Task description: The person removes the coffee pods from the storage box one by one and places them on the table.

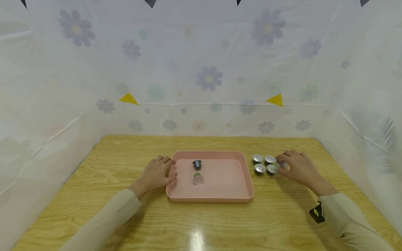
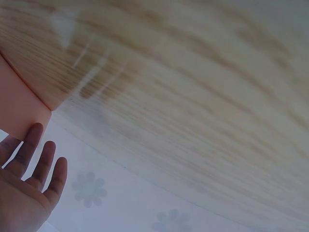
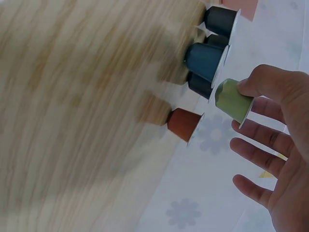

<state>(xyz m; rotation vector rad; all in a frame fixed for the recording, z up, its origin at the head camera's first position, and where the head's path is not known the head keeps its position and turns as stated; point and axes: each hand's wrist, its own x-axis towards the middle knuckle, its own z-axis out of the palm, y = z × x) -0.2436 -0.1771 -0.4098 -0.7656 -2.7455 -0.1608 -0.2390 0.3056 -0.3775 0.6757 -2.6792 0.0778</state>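
My right hand (image 1: 299, 167) pinches a light green coffee capsule (image 3: 233, 100) between thumb and index finger, its other fingers extended. In the right wrist view, a rust-orange capsule (image 3: 184, 124), a blue capsule (image 3: 205, 60) and a black capsule (image 3: 219, 21) stand on the table near it, foil lids up. My left hand (image 1: 156, 174) rests at the left rim of a pink tray (image 1: 224, 177), fingers fairly straight and touching its side. Inside the tray, a dark capsule (image 1: 196, 164) and a green capsule (image 1: 198, 179) sit in its left half.
The wooden table (image 1: 201, 223) carries the tray at its middle, with the capsule group just right of it. Flower-printed white sheeting (image 1: 208, 120) encloses the back and sides. A black object (image 1: 317, 212) hangs at the right cuff.
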